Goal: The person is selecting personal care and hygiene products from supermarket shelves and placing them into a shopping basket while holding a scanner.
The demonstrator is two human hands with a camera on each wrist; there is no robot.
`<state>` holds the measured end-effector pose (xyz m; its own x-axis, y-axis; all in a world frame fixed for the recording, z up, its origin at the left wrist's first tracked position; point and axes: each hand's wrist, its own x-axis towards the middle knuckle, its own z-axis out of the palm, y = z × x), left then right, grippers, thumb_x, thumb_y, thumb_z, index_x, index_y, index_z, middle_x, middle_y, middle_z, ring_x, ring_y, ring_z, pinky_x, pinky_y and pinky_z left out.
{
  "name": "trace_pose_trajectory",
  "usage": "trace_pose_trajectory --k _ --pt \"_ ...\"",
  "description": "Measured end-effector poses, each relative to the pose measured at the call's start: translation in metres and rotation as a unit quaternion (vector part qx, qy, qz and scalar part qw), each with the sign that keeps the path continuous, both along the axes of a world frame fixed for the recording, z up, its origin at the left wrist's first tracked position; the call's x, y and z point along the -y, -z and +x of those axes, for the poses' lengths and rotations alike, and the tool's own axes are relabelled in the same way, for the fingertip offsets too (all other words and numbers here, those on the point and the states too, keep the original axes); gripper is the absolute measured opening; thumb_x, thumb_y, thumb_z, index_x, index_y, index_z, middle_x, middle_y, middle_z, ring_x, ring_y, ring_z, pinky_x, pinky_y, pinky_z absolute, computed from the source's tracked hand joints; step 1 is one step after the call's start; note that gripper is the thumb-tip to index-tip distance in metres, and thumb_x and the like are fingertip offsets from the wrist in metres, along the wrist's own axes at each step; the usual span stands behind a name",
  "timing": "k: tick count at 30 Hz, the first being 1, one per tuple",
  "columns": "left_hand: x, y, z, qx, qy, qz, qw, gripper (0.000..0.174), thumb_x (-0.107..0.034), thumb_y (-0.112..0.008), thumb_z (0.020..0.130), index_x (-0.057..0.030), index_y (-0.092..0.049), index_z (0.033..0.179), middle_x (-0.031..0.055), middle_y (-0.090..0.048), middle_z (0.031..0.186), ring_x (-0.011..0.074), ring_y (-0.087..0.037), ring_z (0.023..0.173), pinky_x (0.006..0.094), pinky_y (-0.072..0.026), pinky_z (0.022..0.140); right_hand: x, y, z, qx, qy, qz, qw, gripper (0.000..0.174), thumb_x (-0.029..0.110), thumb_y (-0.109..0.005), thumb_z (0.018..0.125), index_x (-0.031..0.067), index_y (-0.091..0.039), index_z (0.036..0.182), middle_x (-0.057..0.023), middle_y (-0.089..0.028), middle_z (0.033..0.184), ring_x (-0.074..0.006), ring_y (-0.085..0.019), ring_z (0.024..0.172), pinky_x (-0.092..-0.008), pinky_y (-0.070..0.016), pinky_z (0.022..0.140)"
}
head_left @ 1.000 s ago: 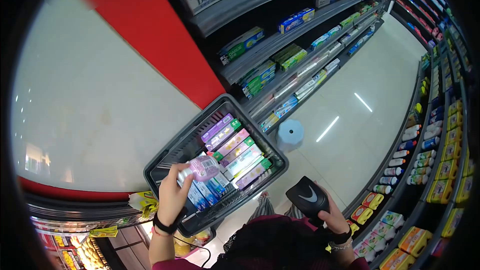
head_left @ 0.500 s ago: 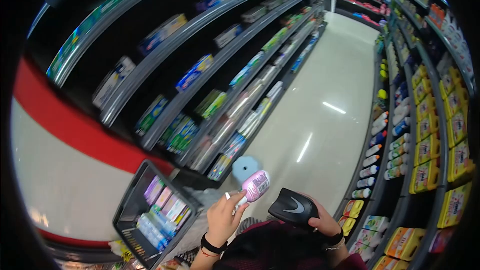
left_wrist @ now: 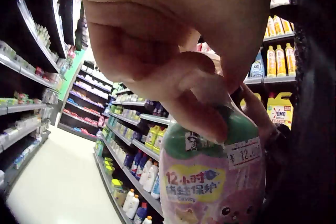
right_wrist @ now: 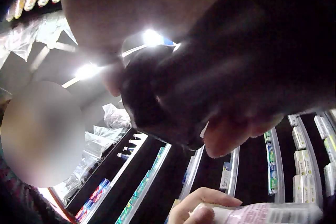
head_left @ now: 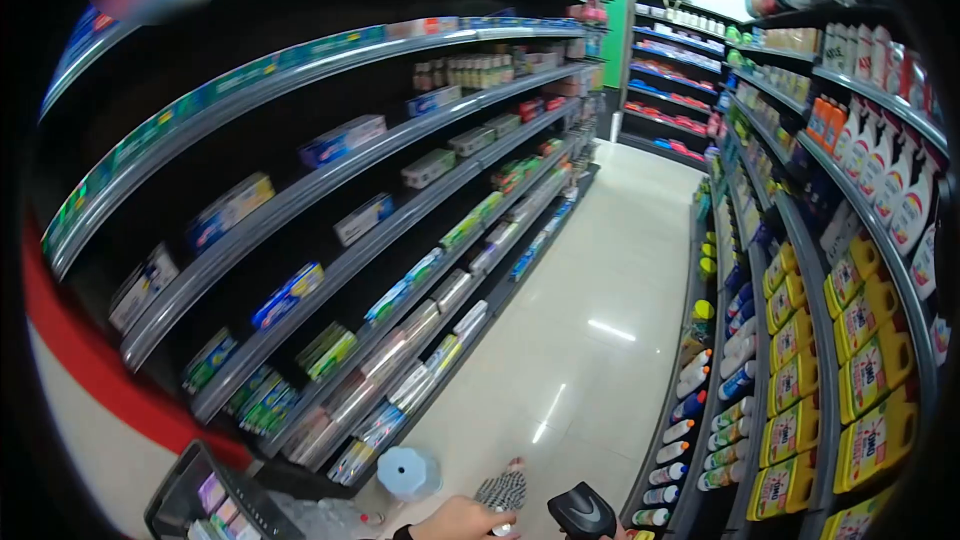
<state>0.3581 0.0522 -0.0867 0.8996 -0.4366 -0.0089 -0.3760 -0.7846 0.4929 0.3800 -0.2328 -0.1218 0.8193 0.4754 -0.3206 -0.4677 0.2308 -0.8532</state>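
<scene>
My left hand (head_left: 462, 518) pinches a pink mouthwash bottle (left_wrist: 212, 182) by its neck. In the left wrist view the bottle shows a green upper label, a small cartoon face and a price sticker. Only its pale cap shows at the lower edge of the head view. A black barcode scanner (head_left: 582, 510) is gripped in my right hand (right_wrist: 231, 134), just right of the bottle. The right wrist view shows the dark scanner close up, with the bottle's barcode side (right_wrist: 289, 213) below it.
A dark shopping basket (head_left: 240, 495) holding boxes stands at the lower left. Beside it is a light blue stool (head_left: 408, 473). Toothpaste shelves (head_left: 330, 165) line the left; detergent shelves (head_left: 875, 380) line the right. A tiled aisle floor (head_left: 560, 330) runs between them.
My left hand has carried the bottle out from over the basket, across to the right near the scanner. The head view has tilted up along the aisle, so both hands now sit at its lower edge.
</scene>
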Motion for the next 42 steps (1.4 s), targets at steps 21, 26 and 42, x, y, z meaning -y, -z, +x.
trace_pose_trajectory --k 21,26,42 --pt "-0.044 -0.016 0.422 -0.006 -0.191 -0.203 0.960 0.025 -0.029 -0.055 0.090 -0.0102 -0.059 0.107 0.0120 -0.065 0.095 0.0319 -0.063 0.086 0.0374 -0.0506 0.073 -0.058 -0.064 0.460 0.032 -0.081 -0.056 0.995 0.070 0.044 -0.066 0.081 0.0068 -0.042 0.135 -0.0052 -0.062 0.092 -0.0104 -0.054 0.064 -0.0226 -0.0440 0.051" --pt "-0.056 -0.008 0.458 -0.046 -0.267 -0.247 0.930 0.027 -0.026 -0.057 0.092 -0.0088 -0.057 0.112 0.0106 -0.065 0.094 0.0280 -0.064 0.086 0.0340 -0.0501 0.075 -0.062 0.033 0.550 0.105 -0.181 -0.144 0.967 0.078 0.049 -0.068 0.078 0.0046 -0.040 0.136 -0.0049 -0.061 0.089 -0.0086 -0.053 0.063 -0.0220 -0.0429 0.051" --pt "-0.050 -0.069 0.820 -0.068 -0.216 -0.159 0.961 0.036 -0.032 -0.070 0.085 -0.0057 -0.057 0.105 0.0131 -0.063 0.080 0.0262 -0.065 0.072 0.0319 -0.0495 0.064 -0.086 -0.039 0.893 0.104 -0.064 0.049 0.991 0.078 0.050 -0.070 0.078 0.0047 -0.041 0.135 -0.0062 -0.061 0.091 -0.0095 -0.056 0.065 -0.0214 -0.0445 0.051"
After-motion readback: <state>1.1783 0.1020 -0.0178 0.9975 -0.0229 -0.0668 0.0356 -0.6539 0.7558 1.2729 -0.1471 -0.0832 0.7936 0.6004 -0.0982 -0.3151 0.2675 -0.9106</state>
